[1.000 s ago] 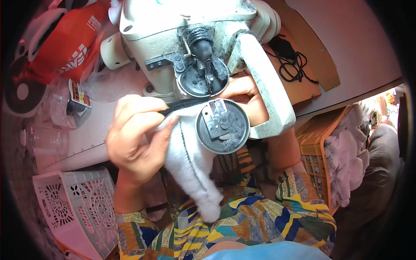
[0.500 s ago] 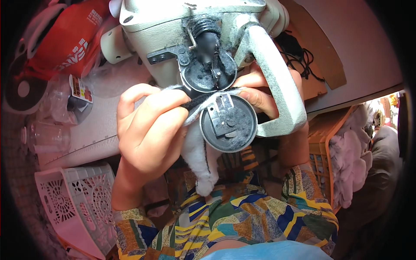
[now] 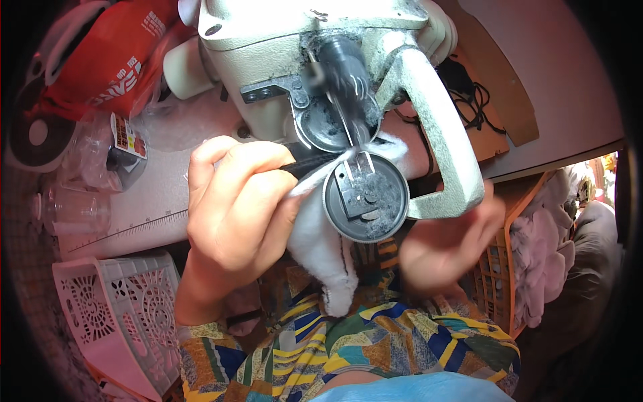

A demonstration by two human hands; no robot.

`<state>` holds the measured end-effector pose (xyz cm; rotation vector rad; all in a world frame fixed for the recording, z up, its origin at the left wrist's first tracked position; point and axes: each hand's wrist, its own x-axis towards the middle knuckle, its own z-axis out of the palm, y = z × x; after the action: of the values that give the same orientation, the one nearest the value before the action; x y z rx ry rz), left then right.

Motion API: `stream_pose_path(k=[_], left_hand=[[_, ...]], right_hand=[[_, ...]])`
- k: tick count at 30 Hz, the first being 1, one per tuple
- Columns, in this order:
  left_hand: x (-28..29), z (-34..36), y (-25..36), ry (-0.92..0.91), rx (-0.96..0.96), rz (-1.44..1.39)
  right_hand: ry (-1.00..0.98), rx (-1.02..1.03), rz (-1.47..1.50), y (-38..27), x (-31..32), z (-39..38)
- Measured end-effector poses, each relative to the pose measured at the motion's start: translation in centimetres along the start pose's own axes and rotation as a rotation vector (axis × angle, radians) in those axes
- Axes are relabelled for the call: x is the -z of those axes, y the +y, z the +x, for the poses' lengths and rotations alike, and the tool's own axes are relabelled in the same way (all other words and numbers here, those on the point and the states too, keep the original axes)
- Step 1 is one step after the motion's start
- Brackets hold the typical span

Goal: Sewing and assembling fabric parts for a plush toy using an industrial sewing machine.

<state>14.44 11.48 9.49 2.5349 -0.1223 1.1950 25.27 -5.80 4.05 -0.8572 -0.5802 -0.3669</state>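
Observation:
A white cup-seaming sewing machine (image 3: pixel 268 60) stands in front of me, with lint on its parts. White fluffy fabric (image 3: pixel 320 251) with a black strip (image 3: pixel 311 163) along its edge passes between the machine's front toothed disc (image 3: pixel 385 194) and the cup behind it. My left hand (image 3: pixel 241 204) pinches the fabric just left of the discs, fingers closed on its edge. The fabric's lower end hangs below the front disc. Off the fabric, my right hand (image 3: pixel 445 251) is below the machine's angled arm (image 3: pixel 449 141), smeared by motion. Its fingers do not show clearly.
A red bag (image 3: pixel 100 63), a clear plastic jar (image 3: pixel 74 213) and a package (image 3: pixel 124 151) lie on the left of the table. At lower left is a white openwork basket (image 3: pixel 127 308). An orange crate (image 3: pixel 495 281) with plush pieces (image 3: pixel 542 234) stands on the right, below a cardboard piece (image 3: pixel 499 87).
My right hand has let go of the fabric beside the discs and moved down and to the right. The left hand keeps its pinch. The needle mechanism is now blurred.

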Motion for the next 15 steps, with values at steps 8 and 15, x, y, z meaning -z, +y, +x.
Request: stream_pose_path(k=[8, 15], left_hand=[[3.1, 1.6, -0.9, -0.411, 0.024, -0.408], [1.7, -1.4, -3.5, -0.224, 0.118, -0.454]], right_hand=[[-0.770, -0.087, -0.733, -0.4, 1.1, -5.7], [-0.837, 0.136, -0.633, 1.9, 1.7, -4.5]])
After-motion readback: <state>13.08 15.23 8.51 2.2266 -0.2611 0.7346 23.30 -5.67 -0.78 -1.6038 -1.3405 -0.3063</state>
